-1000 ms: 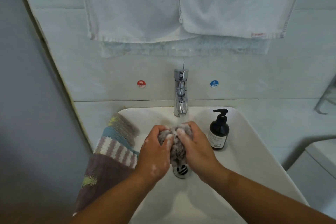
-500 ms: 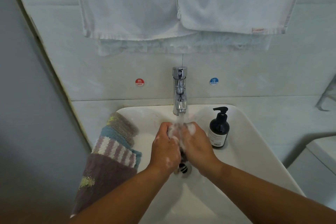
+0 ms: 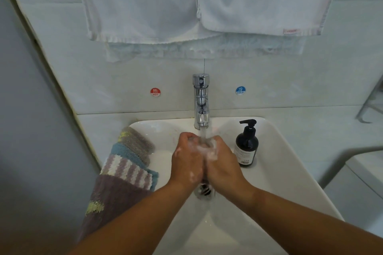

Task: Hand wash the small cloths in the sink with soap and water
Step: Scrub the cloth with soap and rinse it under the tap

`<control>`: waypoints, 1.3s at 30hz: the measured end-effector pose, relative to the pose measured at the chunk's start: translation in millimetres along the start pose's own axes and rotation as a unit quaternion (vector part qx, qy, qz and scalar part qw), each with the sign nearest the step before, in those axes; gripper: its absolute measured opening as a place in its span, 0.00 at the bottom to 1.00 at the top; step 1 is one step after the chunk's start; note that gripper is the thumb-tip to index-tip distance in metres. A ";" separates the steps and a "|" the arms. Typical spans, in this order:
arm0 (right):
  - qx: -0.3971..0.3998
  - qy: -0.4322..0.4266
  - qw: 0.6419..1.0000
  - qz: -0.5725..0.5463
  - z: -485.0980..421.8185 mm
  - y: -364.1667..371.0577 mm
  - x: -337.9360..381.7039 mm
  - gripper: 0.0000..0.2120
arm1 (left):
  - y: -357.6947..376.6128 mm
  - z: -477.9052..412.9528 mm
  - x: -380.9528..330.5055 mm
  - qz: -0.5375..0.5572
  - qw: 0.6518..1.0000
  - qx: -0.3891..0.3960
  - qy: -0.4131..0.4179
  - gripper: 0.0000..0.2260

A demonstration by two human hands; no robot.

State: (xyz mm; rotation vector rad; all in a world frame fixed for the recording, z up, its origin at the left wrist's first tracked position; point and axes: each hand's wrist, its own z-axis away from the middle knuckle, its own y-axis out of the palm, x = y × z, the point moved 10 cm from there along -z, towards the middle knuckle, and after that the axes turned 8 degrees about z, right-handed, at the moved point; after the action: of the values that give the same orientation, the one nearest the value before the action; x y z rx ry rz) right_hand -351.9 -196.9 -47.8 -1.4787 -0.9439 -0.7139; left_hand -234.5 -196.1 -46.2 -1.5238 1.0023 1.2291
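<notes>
Your left hand (image 3: 187,161) and right hand (image 3: 222,163) are pressed together under the running tap (image 3: 201,101), above the drain (image 3: 204,189) in the middle of the sink (image 3: 290,161). The fingers (image 3: 186,137) of both are curled round a grey cloth (image 3: 207,147), of which only a sudsy scrap shows between them. Suds on the cloth and knuckles suggest the soaping is done and you are mid-scrub or starting to rinse. What is left is to rinse and wring this one, then probably wash the striped cloth (image 3: 128,163) draped over the sink's left rim, with the soap bottle (image 3: 247,147) standing on the right.
</notes>
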 end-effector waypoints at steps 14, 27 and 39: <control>-0.034 -0.023 0.999 0.010 -11.9 -6.4 11.8 0.04 | 1.4 10.3 16.4 0.026 0.999 0.028 -0.030 0.01; -0.062 0.008 0.998 0.015 -13.4 -14.4 1.4 0.05 | 8.3 15.2 3.6 -0.019 0.999 0.038 0.015 0.06; -0.067 0.015 0.996 0.048 -18.5 -15.3 -3.6 0.08 | 6.7 15.0 -4.6 0.012 0.999 0.017 0.030 0.02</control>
State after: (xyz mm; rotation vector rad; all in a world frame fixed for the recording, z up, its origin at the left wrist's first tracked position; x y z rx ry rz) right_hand -365.4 -215.9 -40.9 -1.6162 -0.8092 -0.7389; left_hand -245.4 -183.2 -44.1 -1.5337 1.0789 1.1831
